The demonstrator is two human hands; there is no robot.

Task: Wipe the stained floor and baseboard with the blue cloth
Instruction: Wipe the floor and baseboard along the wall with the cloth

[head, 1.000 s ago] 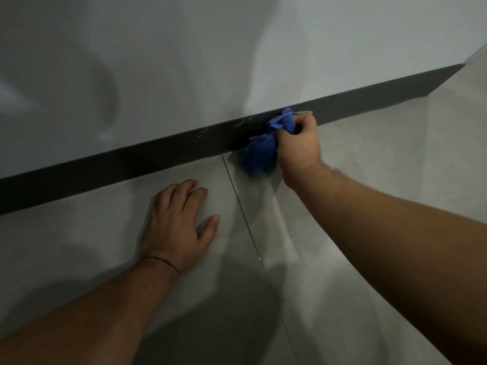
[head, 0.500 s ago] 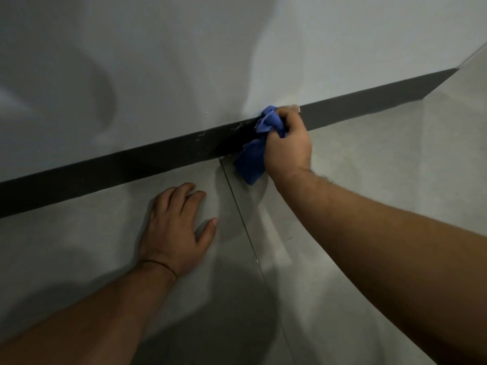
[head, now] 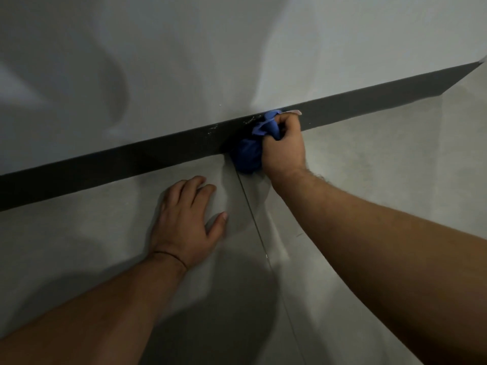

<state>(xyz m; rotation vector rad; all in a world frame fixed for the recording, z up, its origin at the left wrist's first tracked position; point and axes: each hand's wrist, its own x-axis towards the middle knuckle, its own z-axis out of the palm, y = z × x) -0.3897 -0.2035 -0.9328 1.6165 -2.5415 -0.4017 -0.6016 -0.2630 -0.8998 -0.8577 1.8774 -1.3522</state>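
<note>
A dark baseboard (head: 163, 151) runs diagonally between the pale wall and the grey tiled floor (head: 369, 159). White specks (head: 213, 126) dot its top edge just left of the cloth. My right hand (head: 284, 146) is closed around a bunched blue cloth (head: 249, 154), pressing it against the baseboard where it meets the floor, right above a tile joint. My left hand (head: 187, 219) lies flat on the floor tile with fingers spread, a little left of and nearer than the cloth. A thin band circles its wrist.
The pale wall (head: 184, 61) rises behind the baseboard. A grout line (head: 261, 241) runs from the cloth toward me between two floor tiles. At the far right the baseboard ends at a corner (head: 471, 68). Shadows of my arms fall on the near floor.
My right hand has slid the blue cloth slightly left along the baseboard, now closer to the white specks. My left hand has stayed flat on the floor.
</note>
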